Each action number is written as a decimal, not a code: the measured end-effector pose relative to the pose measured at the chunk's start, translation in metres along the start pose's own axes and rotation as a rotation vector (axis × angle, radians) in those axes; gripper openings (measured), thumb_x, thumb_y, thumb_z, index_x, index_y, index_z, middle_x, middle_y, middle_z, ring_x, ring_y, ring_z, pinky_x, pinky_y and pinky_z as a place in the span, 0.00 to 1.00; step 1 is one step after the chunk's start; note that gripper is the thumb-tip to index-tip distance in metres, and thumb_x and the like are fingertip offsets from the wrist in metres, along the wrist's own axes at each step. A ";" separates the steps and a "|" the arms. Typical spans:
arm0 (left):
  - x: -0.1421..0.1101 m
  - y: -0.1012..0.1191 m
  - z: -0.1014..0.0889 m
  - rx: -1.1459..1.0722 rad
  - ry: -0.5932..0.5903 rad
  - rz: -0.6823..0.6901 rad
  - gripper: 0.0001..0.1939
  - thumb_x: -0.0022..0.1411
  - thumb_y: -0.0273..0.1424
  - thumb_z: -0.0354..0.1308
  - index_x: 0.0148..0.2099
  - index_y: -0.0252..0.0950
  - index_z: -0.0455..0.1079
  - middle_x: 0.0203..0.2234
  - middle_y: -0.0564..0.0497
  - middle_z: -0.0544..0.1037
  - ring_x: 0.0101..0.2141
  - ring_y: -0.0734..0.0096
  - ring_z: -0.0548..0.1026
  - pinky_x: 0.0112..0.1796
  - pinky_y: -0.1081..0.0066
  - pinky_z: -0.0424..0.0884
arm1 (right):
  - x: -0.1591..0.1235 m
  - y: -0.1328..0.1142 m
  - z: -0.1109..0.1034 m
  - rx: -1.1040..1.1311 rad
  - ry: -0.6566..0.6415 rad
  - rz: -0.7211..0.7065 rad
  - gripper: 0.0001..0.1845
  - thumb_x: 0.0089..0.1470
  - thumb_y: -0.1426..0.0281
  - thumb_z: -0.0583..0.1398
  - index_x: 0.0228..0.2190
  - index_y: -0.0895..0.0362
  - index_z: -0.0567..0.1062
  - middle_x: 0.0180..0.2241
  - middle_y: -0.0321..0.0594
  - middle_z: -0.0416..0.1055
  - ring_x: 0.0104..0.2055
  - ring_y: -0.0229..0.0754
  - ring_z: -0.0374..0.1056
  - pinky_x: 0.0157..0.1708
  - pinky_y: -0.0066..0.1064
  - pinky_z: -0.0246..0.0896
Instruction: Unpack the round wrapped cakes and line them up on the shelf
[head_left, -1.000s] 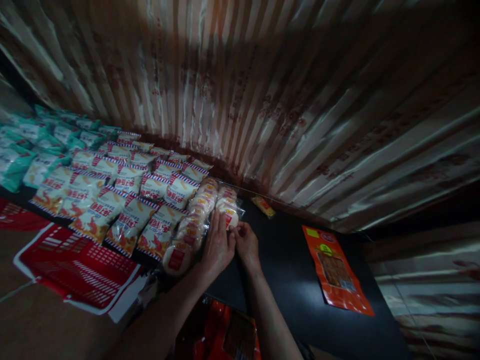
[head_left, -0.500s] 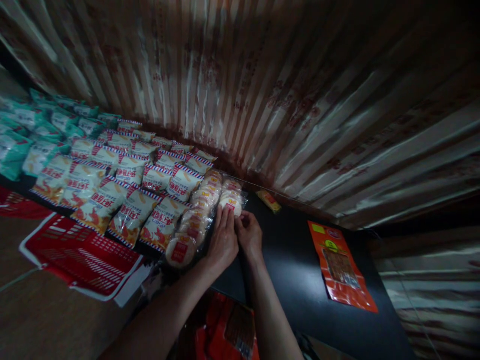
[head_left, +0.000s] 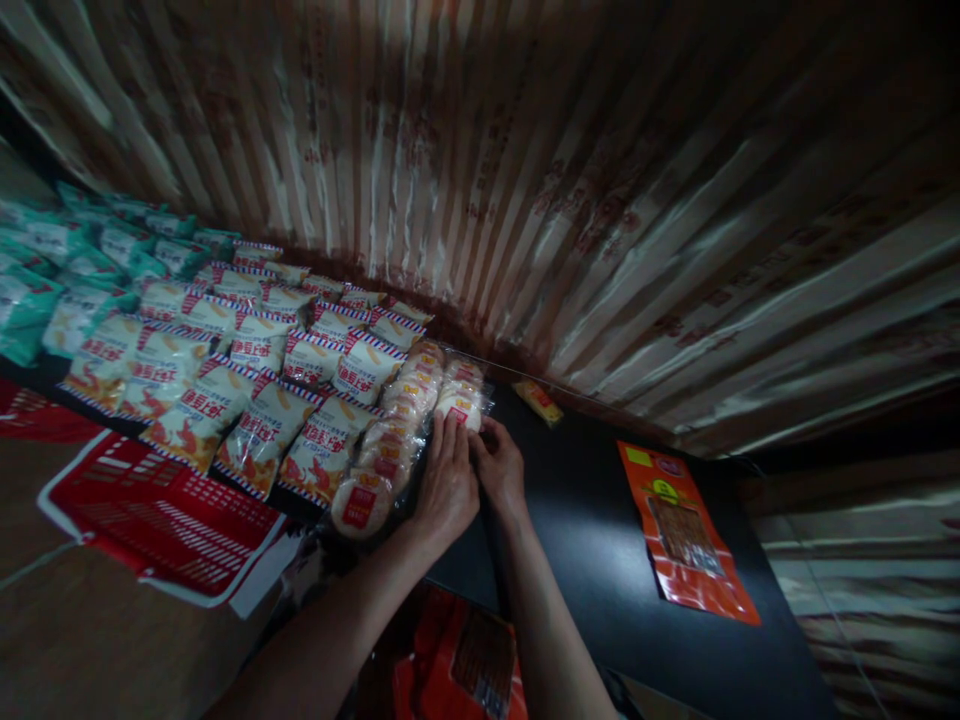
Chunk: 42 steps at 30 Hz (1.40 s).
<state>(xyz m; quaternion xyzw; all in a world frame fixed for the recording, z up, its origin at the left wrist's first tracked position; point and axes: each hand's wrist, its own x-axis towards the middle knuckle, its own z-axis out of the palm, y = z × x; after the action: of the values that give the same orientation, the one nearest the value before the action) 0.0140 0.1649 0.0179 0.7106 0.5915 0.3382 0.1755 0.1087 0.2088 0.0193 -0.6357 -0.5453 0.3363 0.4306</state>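
Note:
Clear-wrapped round white crackers lie overlapped in two rows on the black tabletop. My left hand (head_left: 448,480) rests its outstretched fingers on the near edge of the front cracker packet (head_left: 460,407) in the shorter row; its thumb is hidden. At that packet's right edge, my right hand (head_left: 499,465) has thumb and fingers closed in a pinch on the clear wrapper. The longer row of cracker packets (head_left: 388,450) runs just left of my left hand.
Snack bags with striped edges (head_left: 259,430) and teal bags (head_left: 90,300) stand in rows at left. A red basket (head_left: 172,510) is below them. A small yellow packet (head_left: 538,402) and an orange pouch (head_left: 686,535) lie rightward. Corrugated wrapped sheeting (head_left: 465,170) rises behind the table (head_left: 570,520).
Both hands stay at the front cracker packet with almost no movement. The view has shifted very slightly.

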 end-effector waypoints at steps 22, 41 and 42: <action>-0.004 0.006 -0.001 0.024 0.002 0.025 0.31 0.56 0.18 0.45 0.63 0.18 0.49 0.65 0.31 0.44 0.65 0.53 0.32 0.61 0.48 0.51 | 0.033 0.000 0.000 0.178 0.063 0.133 0.34 0.45 0.52 0.60 0.49 0.61 0.70 0.42 0.46 0.75 0.31 0.40 0.70 0.32 0.32 0.67; -0.003 0.006 -0.001 0.012 -0.002 0.029 0.32 0.56 0.19 0.47 0.63 0.21 0.50 0.65 0.32 0.45 0.65 0.52 0.35 0.62 0.47 0.51 | 0.072 0.003 0.004 0.100 0.012 0.049 0.30 0.48 0.49 0.57 0.46 0.56 0.75 0.41 0.41 0.76 0.41 0.44 0.71 0.39 0.34 0.66; -0.003 0.006 -0.001 0.016 0.000 0.030 0.32 0.56 0.19 0.47 0.63 0.20 0.50 0.65 0.32 0.45 0.65 0.52 0.35 0.61 0.47 0.52 | 0.072 0.003 0.004 0.104 0.002 0.041 0.29 0.48 0.49 0.57 0.45 0.56 0.75 0.39 0.40 0.77 0.40 0.44 0.71 0.40 0.34 0.66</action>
<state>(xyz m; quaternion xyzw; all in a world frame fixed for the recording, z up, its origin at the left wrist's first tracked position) 0.0176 0.1607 0.0220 0.7208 0.5834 0.3360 0.1647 0.1195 0.2802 0.0180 -0.6237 -0.5136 0.3724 0.4567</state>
